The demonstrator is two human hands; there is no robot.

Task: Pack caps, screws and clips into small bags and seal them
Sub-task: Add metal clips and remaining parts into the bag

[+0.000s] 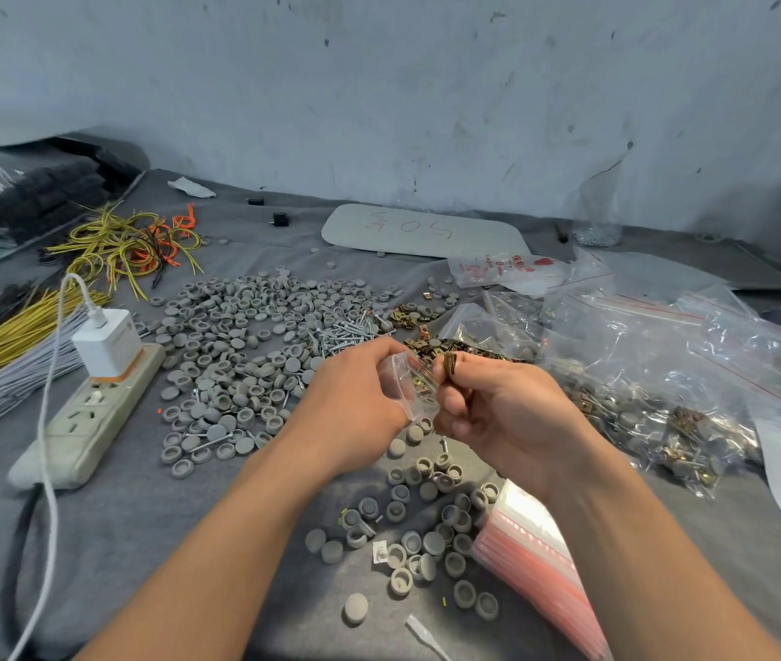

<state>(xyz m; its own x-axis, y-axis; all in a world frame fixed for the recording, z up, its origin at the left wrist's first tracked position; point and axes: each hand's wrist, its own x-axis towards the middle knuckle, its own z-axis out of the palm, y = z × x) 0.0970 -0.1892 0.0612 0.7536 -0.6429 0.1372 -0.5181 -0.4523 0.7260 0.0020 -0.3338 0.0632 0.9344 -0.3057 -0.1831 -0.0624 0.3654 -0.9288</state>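
My left hand [355, 388] grips a small clear bag [410, 381] over the middle of the table, and a few brass clips show through its plastic. My right hand [488, 398] pinches several brass clips [450, 362] at the bag's mouth. Grey round caps [245, 336] lie spread widely to the left, and more caps [426, 531] lie below my hands. A pile of silver screws [345, 333] sits just beyond my left hand. Loose brass clips [469, 348] lie heaped behind my right hand.
A stack of empty red-striped zip bags [541, 565] lies at the lower right. Filled clear bags [641, 374] are piled on the right. A white power strip [88, 417] with a charger and cable lies left. Yellow and orange wire ties [131, 245] lie at the back left.
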